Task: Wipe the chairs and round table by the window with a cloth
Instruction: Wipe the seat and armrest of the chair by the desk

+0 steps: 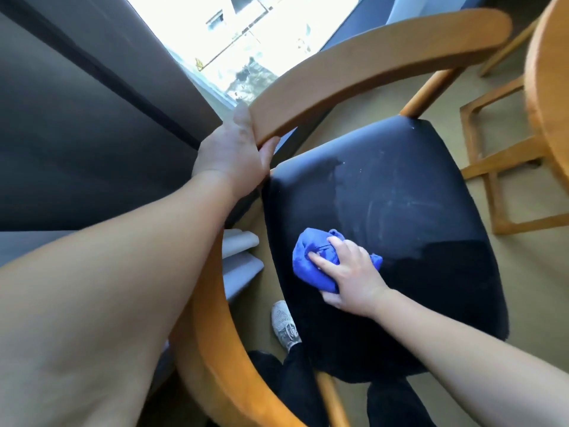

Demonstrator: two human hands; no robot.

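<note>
A wooden chair with a curved backrest [354, 66] and a dark padded seat [409, 186] fills the middle of the view. My left hand [234, 149] grips the left end of the backrest. A bunched blue cloth [311, 266] lies on the near left part of the seat. My right hand [348, 269] holds it, fingers curled over it, pressing it onto the seat. Pale streaks show on the seat beyond the cloth. The round wooden table [548, 87] shows only as an edge at the far right.
A bright window [240, 32] lies behind the chair, with a dark curtain [77, 118] to its left. The table's wooden base frame [498, 167] stands on the beige floor at right. My shoe [284, 325] and dark trouser legs are below the seat.
</note>
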